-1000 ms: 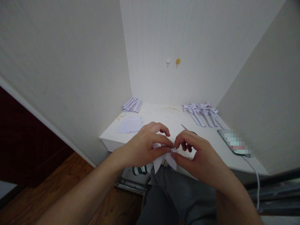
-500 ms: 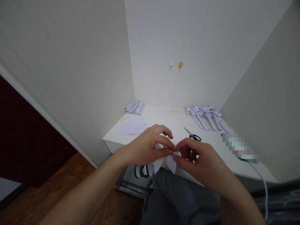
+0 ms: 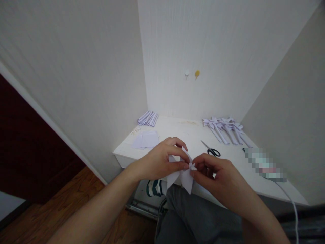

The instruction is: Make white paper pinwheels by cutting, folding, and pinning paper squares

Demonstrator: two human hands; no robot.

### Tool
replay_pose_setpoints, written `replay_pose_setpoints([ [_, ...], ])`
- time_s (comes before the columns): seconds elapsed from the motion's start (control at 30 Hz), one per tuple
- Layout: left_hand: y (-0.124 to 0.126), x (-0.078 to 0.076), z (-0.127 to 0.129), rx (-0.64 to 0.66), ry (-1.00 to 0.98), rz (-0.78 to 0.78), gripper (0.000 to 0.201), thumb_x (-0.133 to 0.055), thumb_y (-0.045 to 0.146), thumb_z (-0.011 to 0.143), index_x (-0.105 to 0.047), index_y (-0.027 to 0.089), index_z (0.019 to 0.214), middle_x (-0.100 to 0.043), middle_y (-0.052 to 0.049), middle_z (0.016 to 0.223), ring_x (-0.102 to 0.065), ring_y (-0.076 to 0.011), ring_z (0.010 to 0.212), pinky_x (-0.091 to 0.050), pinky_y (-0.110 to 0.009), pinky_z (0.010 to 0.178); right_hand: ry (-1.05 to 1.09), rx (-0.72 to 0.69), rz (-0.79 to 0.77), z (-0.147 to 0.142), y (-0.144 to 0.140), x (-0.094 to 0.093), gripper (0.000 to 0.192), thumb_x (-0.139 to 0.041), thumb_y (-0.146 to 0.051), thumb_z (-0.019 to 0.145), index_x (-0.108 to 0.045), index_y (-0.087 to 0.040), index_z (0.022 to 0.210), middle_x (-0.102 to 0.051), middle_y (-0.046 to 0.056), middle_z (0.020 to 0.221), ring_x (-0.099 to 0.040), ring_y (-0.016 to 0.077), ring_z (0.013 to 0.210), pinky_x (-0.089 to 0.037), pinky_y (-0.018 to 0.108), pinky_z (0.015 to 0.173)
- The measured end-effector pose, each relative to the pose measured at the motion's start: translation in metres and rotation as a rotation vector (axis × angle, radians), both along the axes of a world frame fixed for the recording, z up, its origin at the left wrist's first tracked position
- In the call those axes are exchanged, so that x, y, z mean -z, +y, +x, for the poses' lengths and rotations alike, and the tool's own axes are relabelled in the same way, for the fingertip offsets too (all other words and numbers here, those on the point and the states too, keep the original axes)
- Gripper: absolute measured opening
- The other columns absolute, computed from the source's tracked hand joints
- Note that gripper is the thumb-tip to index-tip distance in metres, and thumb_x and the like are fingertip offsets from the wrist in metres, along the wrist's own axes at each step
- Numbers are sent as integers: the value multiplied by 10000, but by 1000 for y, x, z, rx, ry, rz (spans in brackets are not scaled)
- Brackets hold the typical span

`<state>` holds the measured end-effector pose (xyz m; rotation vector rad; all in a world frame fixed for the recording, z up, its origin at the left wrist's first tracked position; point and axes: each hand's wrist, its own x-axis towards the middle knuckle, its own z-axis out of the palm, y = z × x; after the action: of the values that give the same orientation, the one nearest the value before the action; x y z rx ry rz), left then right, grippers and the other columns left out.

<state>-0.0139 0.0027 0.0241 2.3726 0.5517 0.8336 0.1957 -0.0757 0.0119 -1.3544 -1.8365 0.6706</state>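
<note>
My left hand (image 3: 169,156) pinches a white paper pinwheel (image 3: 187,181) near its middle, over the front edge of the white desk. Its blades hang below the fingers, and part of the paper is hidden behind them. At the pinwheel's centre, where small folded tips meet, my right hand (image 3: 212,169) has its thumb and forefinger closed on the paper. Just beyond the right hand lie scissors (image 3: 212,151) with black handles. Several finished paper pinwheels (image 3: 224,127) on rolled paper sticks rest at the back right.
Rolled paper sticks (image 3: 148,118) are stacked at the back left corner of the desk (image 3: 175,130). In front of them are small pale bits (image 3: 135,131) and paper sheets (image 3: 149,139). A blurred-out device (image 3: 265,165) with a white cable (image 3: 291,203) lies at right.
The pinwheel's centre now shows more plainly between my fingertips, and another blade is visible above it. My right hand has shifted slightly down and right. The whole view has tilted a little.
</note>
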Motion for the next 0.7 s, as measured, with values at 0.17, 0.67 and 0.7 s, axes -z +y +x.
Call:
replay_pose_setpoints([
  [0.17,-1,7,-1,-256,-134,-66,642,-803,244,842,-559,264,1435,-664,-102,1331,-623,-219,1185,-496,-434,1045,-43,134,79,-3,5,4,47,-659,-264,871,-660,-235,833,-618,-35,636,-544,144,558,-398,268,522],
  [0.67,-4,27,10,-538,-237,-47,274,-663,97,841,-703,191,1094,-738,-26,932,-682,-158,848,-548,-301,766,-156,247,241,-12,8,11,96,-697,-253,863,-707,-229,770,-644,-32,621,-571,150,540,-404,287,544],
  [0.7,-6,27,10,-534,-236,-12,232,-664,90,847,-704,187,1054,-741,-26,920,-682,-156,837,-546,-300,770,-151,264,263,-13,8,12,94,-701,-249,858,-709,-228,766,-644,-33,621,-569,149,536,-405,287,542],
])
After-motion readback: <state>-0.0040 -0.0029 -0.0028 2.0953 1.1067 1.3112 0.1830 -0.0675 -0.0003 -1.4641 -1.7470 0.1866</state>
